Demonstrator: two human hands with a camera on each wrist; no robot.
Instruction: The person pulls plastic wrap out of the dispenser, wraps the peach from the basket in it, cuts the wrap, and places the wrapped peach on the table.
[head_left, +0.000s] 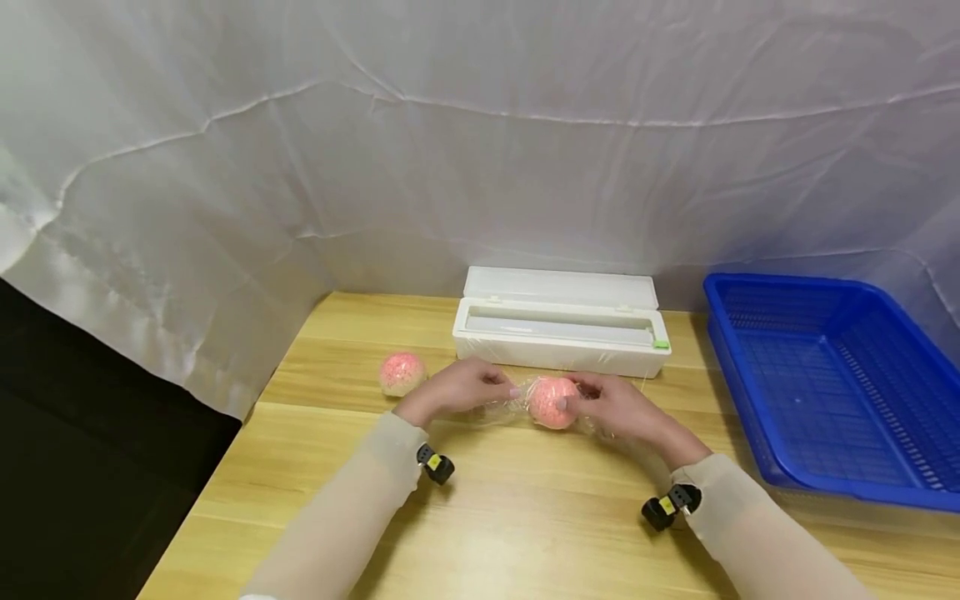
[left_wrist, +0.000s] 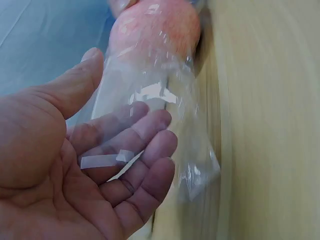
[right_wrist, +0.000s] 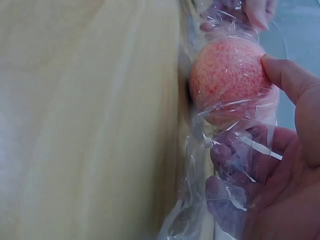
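Head view shows grey fabric (head_left: 480, 183) behind the wooden table's (head_left: 480, 517) far edge. The left hand (head_left: 465, 387) curves loose fingers behind clear film (left_wrist: 192, 142); the right hand (head_left: 621, 408) grips a pink ball (head_left: 550, 404).

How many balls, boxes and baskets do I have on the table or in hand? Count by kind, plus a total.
Balls: 2 (the film-covered ball at the right hand, and the other ball left of the left hand)
Boxes: 1 (the open white box)
Baskets: 1 (the blue basket)
Total: 4
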